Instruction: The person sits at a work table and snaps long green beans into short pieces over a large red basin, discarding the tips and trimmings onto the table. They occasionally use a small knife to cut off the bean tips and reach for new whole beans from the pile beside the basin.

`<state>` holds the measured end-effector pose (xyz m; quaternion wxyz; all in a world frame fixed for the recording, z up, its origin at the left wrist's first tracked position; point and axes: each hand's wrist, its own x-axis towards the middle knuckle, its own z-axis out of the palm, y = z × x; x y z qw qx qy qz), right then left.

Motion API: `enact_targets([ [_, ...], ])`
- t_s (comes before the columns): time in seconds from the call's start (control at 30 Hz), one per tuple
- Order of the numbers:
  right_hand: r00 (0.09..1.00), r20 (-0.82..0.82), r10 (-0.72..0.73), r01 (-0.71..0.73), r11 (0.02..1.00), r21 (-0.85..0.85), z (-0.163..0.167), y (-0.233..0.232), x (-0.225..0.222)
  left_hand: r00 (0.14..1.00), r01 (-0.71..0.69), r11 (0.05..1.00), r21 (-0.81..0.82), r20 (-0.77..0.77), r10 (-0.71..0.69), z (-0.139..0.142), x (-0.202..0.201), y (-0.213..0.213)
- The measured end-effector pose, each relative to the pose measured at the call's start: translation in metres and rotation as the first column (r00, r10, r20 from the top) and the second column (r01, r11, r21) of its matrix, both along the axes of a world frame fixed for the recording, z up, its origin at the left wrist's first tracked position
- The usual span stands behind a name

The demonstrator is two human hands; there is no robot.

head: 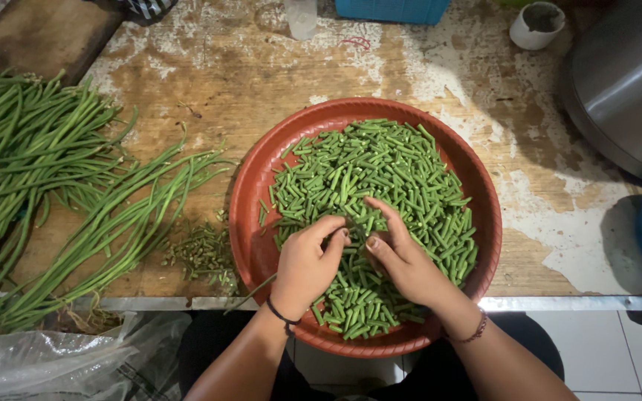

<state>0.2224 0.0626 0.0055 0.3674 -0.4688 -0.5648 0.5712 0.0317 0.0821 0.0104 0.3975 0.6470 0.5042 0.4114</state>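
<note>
A: What are the 2 hands doing?

B: Both sit over the red tray (250, 193), above the heap of cut beans (380, 186). The left hand (307, 261) has its fingers (330, 226) curled in, tips pinched on what looks like 1 long bean (255, 289) whose thin stem trails out under the wrist toward the tray's near-left rim. The right hand (404, 260) is half closed, with its thumb (377, 248) up and its index finger stretched toward the left hand's fingertips. The 2 sets of fingertips nearly meet over the middle of the heap.

A: Is the right hand holding anything?

B: I can't tell. The spot where the fingertips meet is too small to read.

A: Where does the tray stand?

B: On a worn wooden table (261, 74), its near rim hanging just past the table's metal edge. The cut pieces fill most of it, too many to count.

A: And around it?

B: 1 big pile of whole beans (31, 171) lies on the left of the table, stems fanning toward the tray. 1 small heap of trimmings (202, 254) sits just beside the tray's left rim. 1 clear plastic bag (53, 364) lies at the lower left. At the far edge are 1 white cup (535, 28) and 1 blue basket (391, 10), and 1 steel pot (626, 82) stands at the right. Each wrist wears 1 band.
</note>
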Motion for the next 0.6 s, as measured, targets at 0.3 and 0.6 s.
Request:
enact_targets([
  [0.3,0.992,-0.085,-0.090,0.087,0.995,-0.038,-0.012,0.002,-0.003,0.995,0.026,0.990,0.139,-0.097,-0.012,0.003,0.004,-0.007],
  [0.6,0.999,-0.047,0.019,-0.022,0.998,-0.066,-0.006,0.001,0.004,1.000,-0.013,0.998,0.066,-0.026,0.014,0.001,0.000,0.000],
])
